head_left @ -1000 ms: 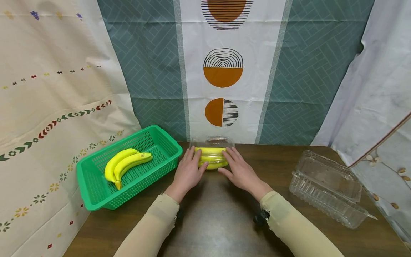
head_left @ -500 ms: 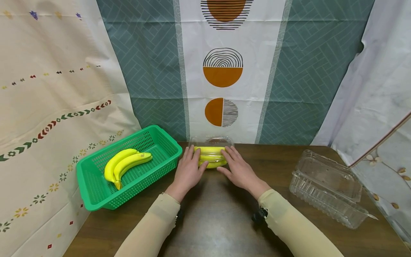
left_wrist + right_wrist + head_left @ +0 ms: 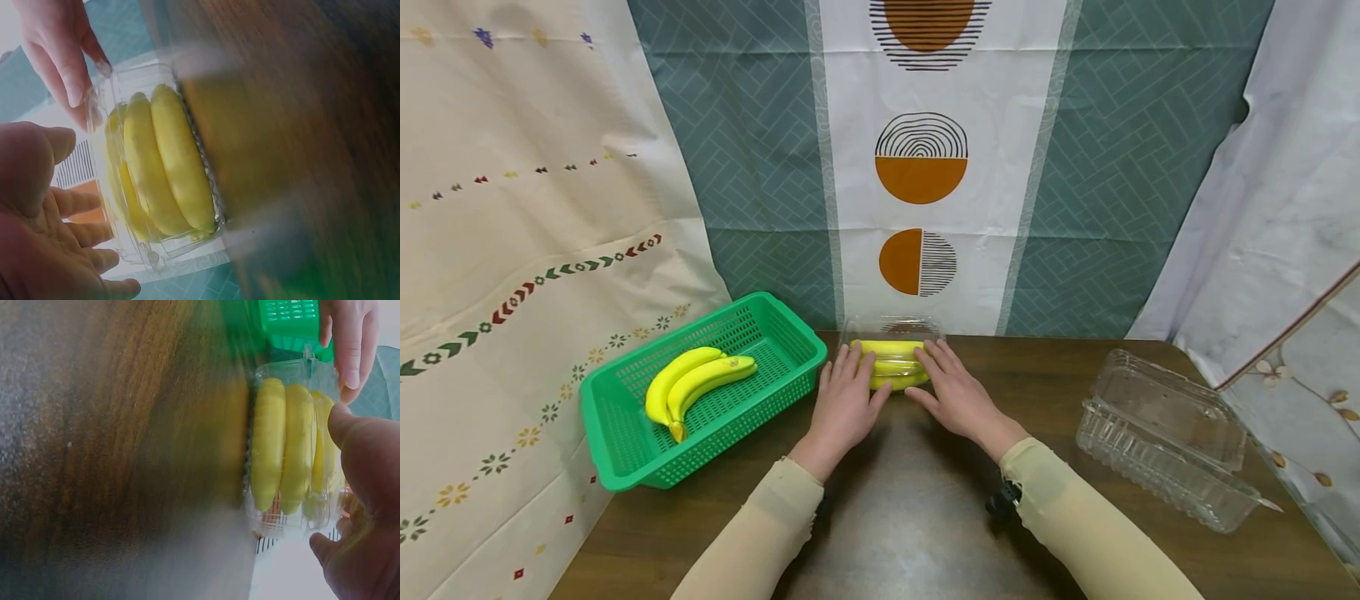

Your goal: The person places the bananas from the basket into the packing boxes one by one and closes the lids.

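Since the clear clamshell [image 3: 149, 78] of bananas [image 3: 178, 156] sits near the far edge of the table [image 3: 910, 500], your left hand [image 3: 844, 408] and right hand [image 3: 957, 398] lie outstretched against its ends; unclenched, likely steadying it.

The head view is evenly bright, with soft glare on the desk [image 3: 891, 529] at six o'clock, while both wrist views look hazy, the right washed out towards five o'clock.
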